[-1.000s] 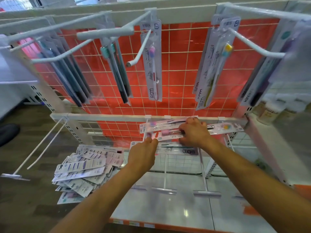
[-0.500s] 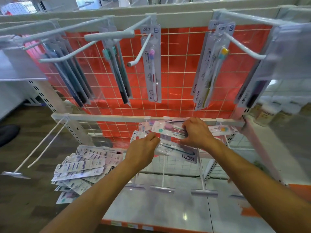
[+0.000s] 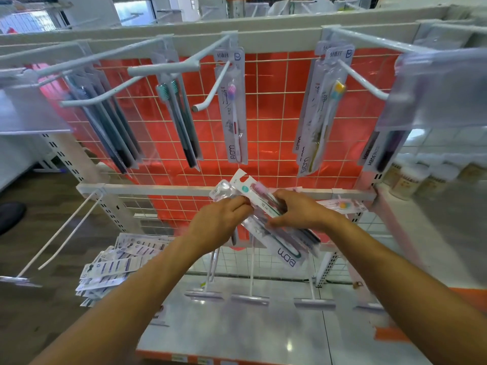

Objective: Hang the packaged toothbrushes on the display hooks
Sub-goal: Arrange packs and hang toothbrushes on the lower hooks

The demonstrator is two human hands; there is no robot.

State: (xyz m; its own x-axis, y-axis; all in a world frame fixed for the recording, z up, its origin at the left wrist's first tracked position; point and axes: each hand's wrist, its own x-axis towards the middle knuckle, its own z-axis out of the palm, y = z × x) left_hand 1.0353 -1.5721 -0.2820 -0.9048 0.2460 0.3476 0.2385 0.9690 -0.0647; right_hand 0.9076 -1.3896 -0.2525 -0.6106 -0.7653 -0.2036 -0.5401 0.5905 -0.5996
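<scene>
Left hand (image 3: 221,219): fingers curled, pinching the upper end of the toothbrush packs (image 3: 286,250).
Right hand (image 3: 297,212): fingers curled round the same bundle.
Toothbrush packs: tilted, held before the lower rail (image 3: 158,189), near its middle.
Above: hung packs (image 3: 233,109) beside a bare hook (image 3: 210,88).
Below: loose pile (image 3: 116,267) by the base shelf's (image 3: 237,333) left edge.

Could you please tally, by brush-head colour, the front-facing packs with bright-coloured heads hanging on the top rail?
Teal-headed pack: 1
Pink-and-purple-headed pack: 1
Yellow-and-blue-headed pack: 1
Total: 3
</scene>
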